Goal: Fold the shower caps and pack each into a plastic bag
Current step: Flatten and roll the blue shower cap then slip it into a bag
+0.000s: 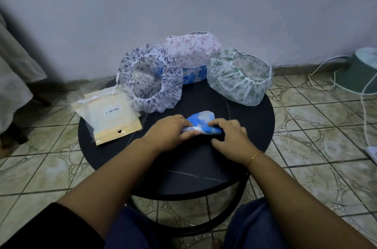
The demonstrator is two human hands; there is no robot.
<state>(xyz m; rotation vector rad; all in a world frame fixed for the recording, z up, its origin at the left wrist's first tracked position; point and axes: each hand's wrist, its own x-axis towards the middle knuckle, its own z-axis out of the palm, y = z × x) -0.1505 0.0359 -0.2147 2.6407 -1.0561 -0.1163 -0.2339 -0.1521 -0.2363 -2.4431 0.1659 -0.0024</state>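
Presently, findings as follows.
Blue cap: partly folded, flat on black table, centre front, between both hands.
Left hand: pressing on cap's left end, fingers curled over the fold.
Right hand: pinching cap's right end, thumb tucked under.
Handling: thin, light, soft film; likely slippery and springy at the elastic hem; best pinned at folded edges, not mid-sheet.
Bags: stacked at table's left edge, well apart from blue cap.
Remaining caps: navy, pink, green, unfolded at the rear.

Bare table right of hands
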